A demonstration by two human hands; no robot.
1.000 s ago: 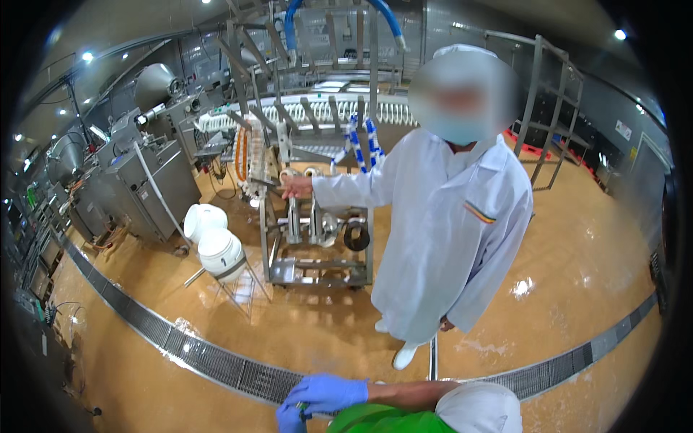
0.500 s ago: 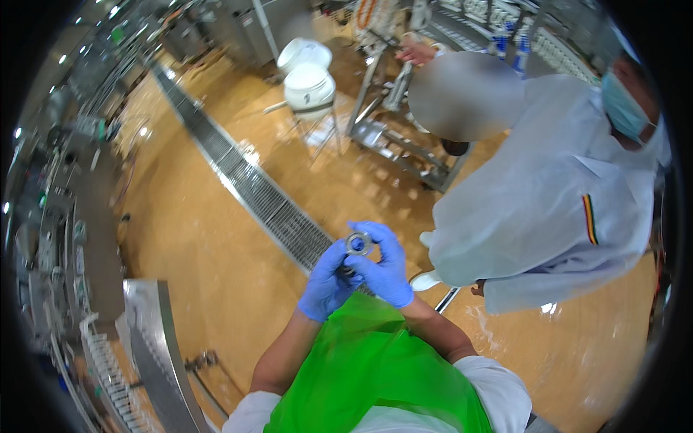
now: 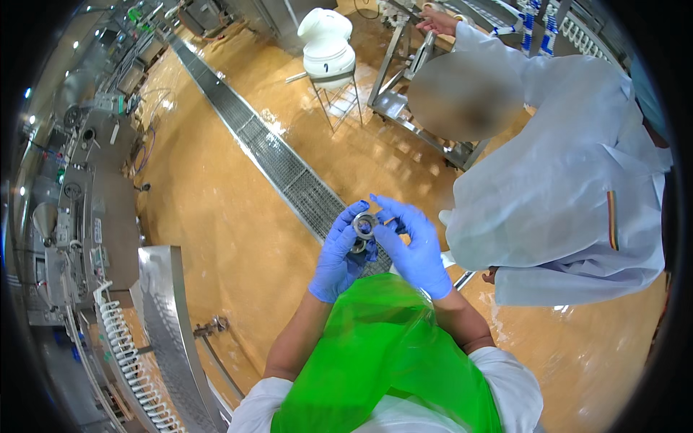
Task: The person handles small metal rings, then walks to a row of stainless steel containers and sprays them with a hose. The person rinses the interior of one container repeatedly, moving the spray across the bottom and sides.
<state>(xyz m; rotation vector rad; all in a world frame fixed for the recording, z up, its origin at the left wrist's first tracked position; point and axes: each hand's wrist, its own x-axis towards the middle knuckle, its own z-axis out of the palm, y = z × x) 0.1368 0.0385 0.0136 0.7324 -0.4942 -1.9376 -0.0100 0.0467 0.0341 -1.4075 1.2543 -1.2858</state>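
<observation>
A small round steel ring fitting (image 3: 365,225) is held up over my green apron, with blue material showing inside and below it. My left hand (image 3: 338,256) in a blue glove grips the fitting from the left, fingers bent round it. My right hand (image 3: 415,249), also gloved in blue, has its thumb pressed on the ring's right side, with the index finger raised above it. Part of the fitting is hidden by my fingers.
A co-worker in a white coat (image 3: 548,187) stands at the right, a hand at a wheeled steel frame (image 3: 393,101). White tubs (image 3: 325,54) rest on a wire stand. A drain grate (image 3: 253,144) crosses the floor. Steel machinery (image 3: 97,202) and a sloped steel plate (image 3: 162,303) are at the left.
The view has tipped down from the room to my hands, bringing the fitting fully into sight. In the last half second my hands have risen slightly and my right fingers have lifted apart.
</observation>
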